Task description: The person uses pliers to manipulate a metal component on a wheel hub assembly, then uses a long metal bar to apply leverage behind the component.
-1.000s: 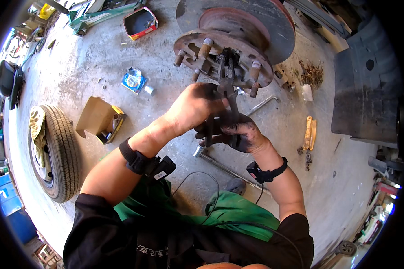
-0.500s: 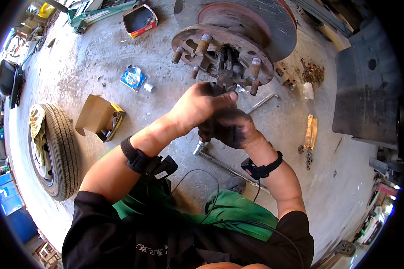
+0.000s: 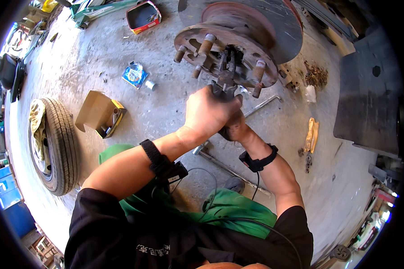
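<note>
A rusty wheel hub (image 3: 238, 49) with several threaded studs stands in front of me, joined to a large brake disc (image 3: 286, 33). Dark metal pliers (image 3: 227, 74) reach with their jaws into the greasy opening at the hub's centre. Both hands are closed on the handles. My left hand (image 3: 207, 112) is wrapped over them, just below the hub. My right hand (image 3: 234, 126), blackened with grease, is pressed against it from the right and below, partly hidden by the left. What the jaws grip is too dark to make out.
On the concrete floor lie a long bar with a socket (image 3: 231, 172), an L-shaped wrench (image 3: 264, 105), a blue packet (image 3: 134, 75) and a yellow wrapper (image 3: 311, 134). Leftward are an open cardboard box (image 3: 96, 114), a tyre (image 3: 58, 145) and a red-rimmed tray (image 3: 143, 18).
Both hands have shifted, the left rolling over so it covers more of the right. The pliers' jaws remain in the hub's centre. The view has shifted slightly.
</note>
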The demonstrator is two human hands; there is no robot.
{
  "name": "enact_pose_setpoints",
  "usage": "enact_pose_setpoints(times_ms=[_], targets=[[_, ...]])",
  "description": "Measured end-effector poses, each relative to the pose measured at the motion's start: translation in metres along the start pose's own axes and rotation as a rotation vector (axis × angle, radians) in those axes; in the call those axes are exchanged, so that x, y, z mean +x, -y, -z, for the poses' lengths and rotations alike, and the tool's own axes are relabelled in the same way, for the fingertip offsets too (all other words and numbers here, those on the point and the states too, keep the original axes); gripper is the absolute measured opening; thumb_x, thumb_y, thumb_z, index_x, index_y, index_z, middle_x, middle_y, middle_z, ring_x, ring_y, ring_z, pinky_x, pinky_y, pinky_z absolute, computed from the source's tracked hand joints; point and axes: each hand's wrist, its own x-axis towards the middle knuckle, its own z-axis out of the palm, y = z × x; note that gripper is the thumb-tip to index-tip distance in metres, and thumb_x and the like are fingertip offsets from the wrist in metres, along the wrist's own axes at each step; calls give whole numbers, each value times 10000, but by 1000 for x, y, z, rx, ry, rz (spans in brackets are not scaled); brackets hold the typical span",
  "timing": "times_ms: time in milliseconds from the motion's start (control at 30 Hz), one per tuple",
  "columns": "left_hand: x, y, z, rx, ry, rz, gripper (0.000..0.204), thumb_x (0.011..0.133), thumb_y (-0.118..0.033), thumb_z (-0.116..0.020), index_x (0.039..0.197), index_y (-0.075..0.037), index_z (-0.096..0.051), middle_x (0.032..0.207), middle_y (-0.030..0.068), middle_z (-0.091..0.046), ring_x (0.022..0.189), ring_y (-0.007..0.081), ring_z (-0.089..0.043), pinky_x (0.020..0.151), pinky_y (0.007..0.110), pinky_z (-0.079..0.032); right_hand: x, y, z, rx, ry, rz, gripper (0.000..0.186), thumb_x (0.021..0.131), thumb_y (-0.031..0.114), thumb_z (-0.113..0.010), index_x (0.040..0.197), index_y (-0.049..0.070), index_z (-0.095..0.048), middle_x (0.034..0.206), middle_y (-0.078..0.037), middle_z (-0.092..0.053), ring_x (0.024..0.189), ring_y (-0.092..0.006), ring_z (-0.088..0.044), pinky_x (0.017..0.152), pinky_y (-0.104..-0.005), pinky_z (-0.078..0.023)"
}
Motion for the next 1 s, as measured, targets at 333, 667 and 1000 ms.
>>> enact_pose_setpoints(times_ms=[333,667,1000], targets=[[20,18,-18,-66,-29,-233,323,787,-237,-783,852,47,-643,690,111,-652,665,74,-532,616,319,-504,5,-18,54,-667,143,294,426,950,139,-556,1343,-1,-475,1324,-98,-546,1199,-169,-521,1023,-336,-433],[3,-11,22,337,137,-135,623,766,-576,-781,894,24,-672,768,176,-691,740,270,-690,708,384,-523,2,66,4,145,86,-407,347,840,32,-577,1179,-34,-602,1089,-91,-648,963,-180,-650,856,-341,-555],[24,-17,51,184,232,-281,531,932,-486,-650,910,44,-629,732,136,-644,684,159,-616,638,339,-500,21,63,4,626,140,-479,690,804,43,-598,1453,-10,-371,1396,-211,-504,1308,-391,-484,993,-650,-471]])
